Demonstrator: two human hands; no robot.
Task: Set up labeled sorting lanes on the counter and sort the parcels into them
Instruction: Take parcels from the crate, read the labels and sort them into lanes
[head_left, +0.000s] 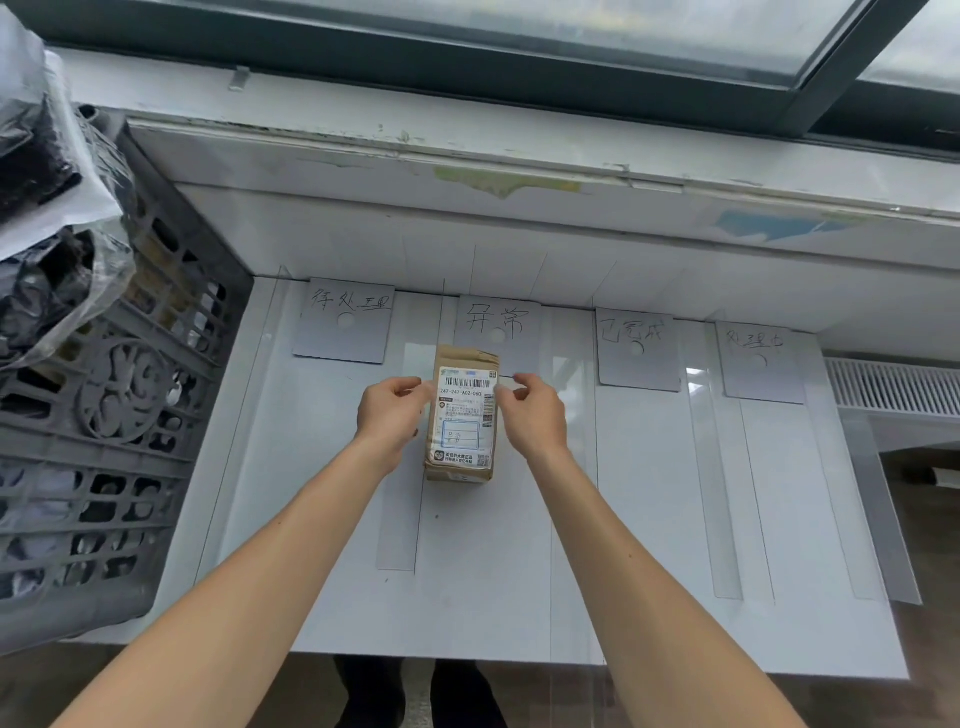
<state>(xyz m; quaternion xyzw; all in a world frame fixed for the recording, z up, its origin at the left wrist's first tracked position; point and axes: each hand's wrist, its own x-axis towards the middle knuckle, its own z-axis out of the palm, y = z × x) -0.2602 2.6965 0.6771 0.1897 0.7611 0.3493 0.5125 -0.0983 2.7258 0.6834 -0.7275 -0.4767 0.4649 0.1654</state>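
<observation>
A: Which step is this?

B: Sorting, I judge; four handwritten cards head the lanes on the counter; a brown parcel lies in the second lane, just below its card.

A: Is it held?

B: The left hand and right hand flank its far end, fingers curled at the edges; whether they pinch it, I cannot tell.

A: Next?

B: Probably letting go, then reaching left; the grey crate holds bagged parcels, dark ones heaped above.
</observation>
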